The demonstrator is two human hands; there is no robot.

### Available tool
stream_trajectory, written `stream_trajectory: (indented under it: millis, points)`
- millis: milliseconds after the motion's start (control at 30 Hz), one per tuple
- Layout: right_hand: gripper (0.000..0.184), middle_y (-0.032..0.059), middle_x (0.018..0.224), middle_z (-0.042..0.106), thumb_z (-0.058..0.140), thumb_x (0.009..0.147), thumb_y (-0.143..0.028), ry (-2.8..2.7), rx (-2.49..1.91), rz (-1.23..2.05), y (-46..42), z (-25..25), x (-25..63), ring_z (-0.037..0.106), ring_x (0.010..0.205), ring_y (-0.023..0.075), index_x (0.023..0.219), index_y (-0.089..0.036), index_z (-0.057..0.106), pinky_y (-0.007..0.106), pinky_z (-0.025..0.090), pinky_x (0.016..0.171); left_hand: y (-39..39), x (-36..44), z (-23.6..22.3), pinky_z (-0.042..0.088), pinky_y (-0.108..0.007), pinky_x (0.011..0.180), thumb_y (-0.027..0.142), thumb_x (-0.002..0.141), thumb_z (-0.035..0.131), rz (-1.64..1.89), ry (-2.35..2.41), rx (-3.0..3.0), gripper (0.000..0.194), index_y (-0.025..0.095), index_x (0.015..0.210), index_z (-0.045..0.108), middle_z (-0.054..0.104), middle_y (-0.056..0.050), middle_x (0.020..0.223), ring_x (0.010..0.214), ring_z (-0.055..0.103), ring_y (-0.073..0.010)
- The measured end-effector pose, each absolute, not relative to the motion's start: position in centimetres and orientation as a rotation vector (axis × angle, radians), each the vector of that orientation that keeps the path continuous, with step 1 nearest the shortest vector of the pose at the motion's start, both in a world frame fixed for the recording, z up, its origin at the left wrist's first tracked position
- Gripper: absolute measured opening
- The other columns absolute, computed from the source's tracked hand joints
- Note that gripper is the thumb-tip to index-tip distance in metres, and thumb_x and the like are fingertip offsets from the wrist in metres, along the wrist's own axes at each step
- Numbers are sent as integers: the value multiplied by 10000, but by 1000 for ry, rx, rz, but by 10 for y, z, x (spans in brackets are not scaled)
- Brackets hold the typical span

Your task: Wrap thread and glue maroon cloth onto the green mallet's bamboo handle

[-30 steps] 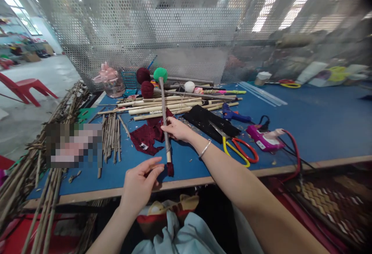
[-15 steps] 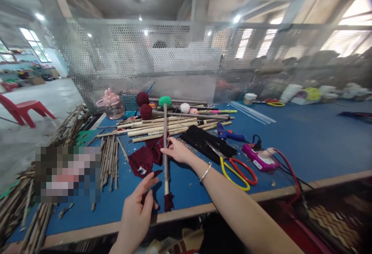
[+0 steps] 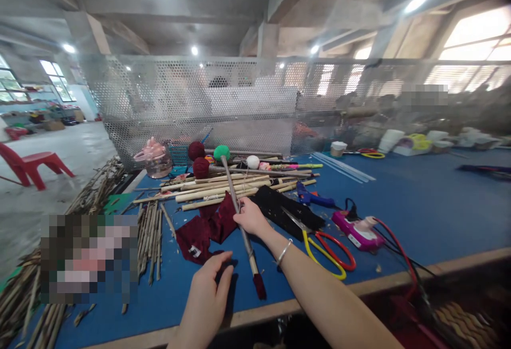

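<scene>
My right hand (image 3: 252, 217) is closed round the middle of a thin grey stick (image 3: 232, 187). The stick slants from the back of the table toward me, with dark red cloth (image 3: 259, 286) wrapped on its near end. Just left of the stick's near part, my left hand (image 3: 210, 288) hovers over the table edge, thumb and fingers apart, holding nothing. Dark red fabric pieces (image 3: 194, 239) lie to the left of the stick. A black cloth (image 3: 275, 202) and scissors (image 3: 325, 253) with yellow and red handles lie right of my right hand.
A blue glue gun (image 3: 313, 196) and a magenta power strip (image 3: 358, 230) with cords sit to the right. Light sticks (image 3: 223, 189) and yarn balls (image 3: 200, 168) lie behind. Bundled twigs (image 3: 149, 242) are on the left. A perforated metal screen (image 3: 191, 104) stands at the back.
The stick has tilted, its near end swinging right. My right hand has moved slightly right with it, and my left hand has shifted right too. The camera view has tipped up.
</scene>
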State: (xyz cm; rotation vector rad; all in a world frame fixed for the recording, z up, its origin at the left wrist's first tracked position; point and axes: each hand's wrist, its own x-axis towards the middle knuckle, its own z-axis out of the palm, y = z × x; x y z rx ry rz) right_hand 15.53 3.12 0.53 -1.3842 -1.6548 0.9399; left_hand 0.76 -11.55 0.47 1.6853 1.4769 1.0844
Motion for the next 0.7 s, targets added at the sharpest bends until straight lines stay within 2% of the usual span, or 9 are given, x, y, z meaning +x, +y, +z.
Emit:
stream_trajectory:
  millis: [67,200,333,400,467,533,567,633,700]
  points:
    - [254,-90,446,437,594,593,-73,-1695,-1388,982,29,4,156,394,400,79,765,-198,455,194,286,393,-112,12,2,367,-412,975,246,795,482,1107,1430,1809,312,214,1072,623,597,-91,1152,1088,518,-235]
    - [244,-89,450,433,638,666,-187,-1730,-1266,1256,16,8,147,404,389,79,797,-196,433,188,304,375,-101,17,-1,271,-448,1049,42,712,412,1000,1277,2050,521,234,1172,565,481,-38,1306,1251,353,-220]
    - [188,-62,508,489,486,806,-263,-1712,-1317,1382,16,23,165,435,372,90,971,-199,426,188,336,348,-93,19,0,290,-405,1053,0,674,353,946,1270,2012,589,213,1185,555,542,-39,1242,1225,400,-179]
    - [201,-29,587,537,441,826,-255,-1693,-1434,1161,24,31,196,485,429,95,1019,-196,442,186,373,385,-93,17,0,287,-384,1058,13,683,349,992,1281,1933,580,211,1191,545,544,-35,1240,1192,446,-160]
    - [181,29,695,593,429,813,-198,-1690,-1674,708,35,36,238,553,563,123,972,-174,511,211,430,495,-95,15,-1,282,-376,1063,30,694,351,1026,1254,1897,541,217,1150,574,553,-24,1229,1177,465,-151]
    - [223,110,919,615,446,771,-127,-1695,-1872,143,45,37,282,578,844,193,964,-145,556,279,452,709,-97,14,-3,291,-381,1058,44,708,348,1024,1228,1934,488,216,1078,615,566,-18,1212,1177,466,-151]
    - [264,148,1010,592,463,747,-108,-1706,-1993,-32,49,37,301,552,948,235,992,-128,558,326,436,780,-97,14,-4,300,-382,1054,51,717,348,1014,1225,1970,464,213,1049,628,568,-18,1211,1177,466,-153]
    - [357,209,1096,544,495,733,-136,-1705,-2262,-183,56,34,331,509,1034,306,1086,-105,534,418,415,812,-98,13,-5,319,-378,1043,62,734,348,982,1227,2044,433,206,1025,634,565,-22,1215,1177,466,-153]
    - [446,235,1125,522,513,727,-155,-1707,-2485,-142,63,29,348,499,1053,333,1169,-104,492,467,401,815,-99,13,-5,327,-368,1038,80,757,353,960,1233,2096,405,198,1025,632,560,-29,1222,1178,464,-153]
